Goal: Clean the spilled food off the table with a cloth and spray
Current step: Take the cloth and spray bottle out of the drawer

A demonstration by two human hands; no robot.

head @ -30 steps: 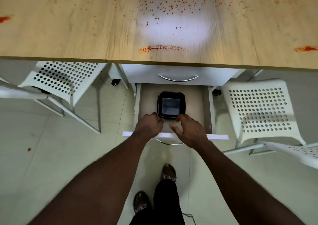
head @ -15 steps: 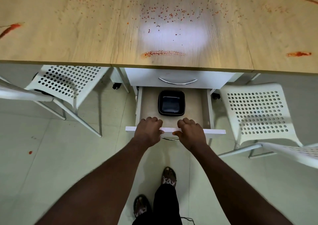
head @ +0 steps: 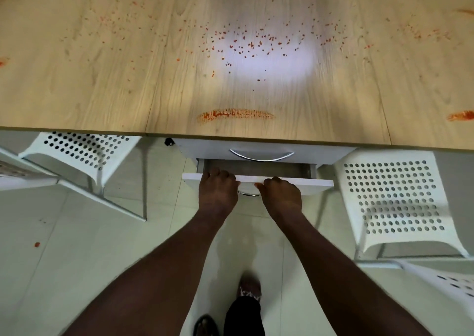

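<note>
Nearest the camera, a patterned shoe (head: 250,290) stands on the pale tiled floor (head: 89,258), and 2 bare forearms reach forward from the bottom corners. The left hand (head: 218,189) and the right hand (head: 280,194) both grip the white drawer front (head: 318,185) - the fingers of each are curled over its top edge, 1 hand on either side of the lower handle (head: 250,194). The drawer stands out by only a narrow gap, and its contents cannot be made out. Just above it is a closed upper drawer (head: 205,148) with a curved chrome handle (head: 261,155). Beside the drawers stand the left chair (head: 82,153) and the right chair (head: 392,202), both white and perforated. Beyond lies the wooden table (head: 102,91) with the spilled food - a long red smear (head: 234,114) close to its near edge above the drawers, red specks (head: 251,44) scattered farther back across the middle, and an orange streak (head: 461,115) by the near edge at the right.
</note>
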